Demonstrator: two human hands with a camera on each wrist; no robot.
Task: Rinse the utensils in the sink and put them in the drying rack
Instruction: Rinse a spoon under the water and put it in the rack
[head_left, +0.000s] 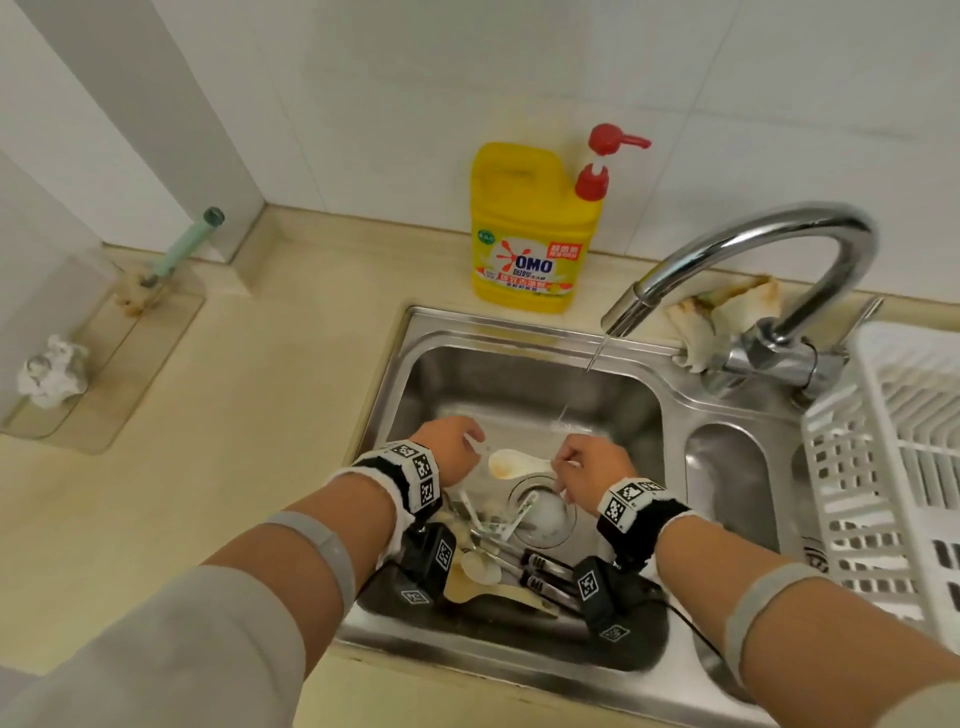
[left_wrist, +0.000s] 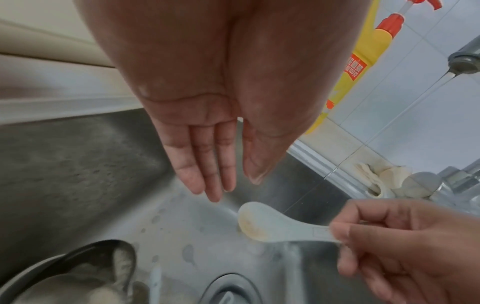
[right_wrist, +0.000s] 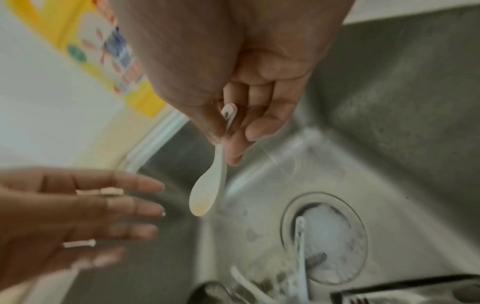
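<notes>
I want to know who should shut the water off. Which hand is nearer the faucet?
Right. The right hand holds the white spoon just below the faucet spout; the left hand hovers open farther to the left.

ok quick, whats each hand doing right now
Left hand: open, fingers straight, holding nothing.
Right hand: pinching the handle of the white spoon over the sink.

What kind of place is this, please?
Most likely a home kitchen, at the washing-up corner. A steel sink holds dirty utensils under a running tap, a yellow dish soap bottle stands behind it, and a white drying rack sits at the right.
</notes>
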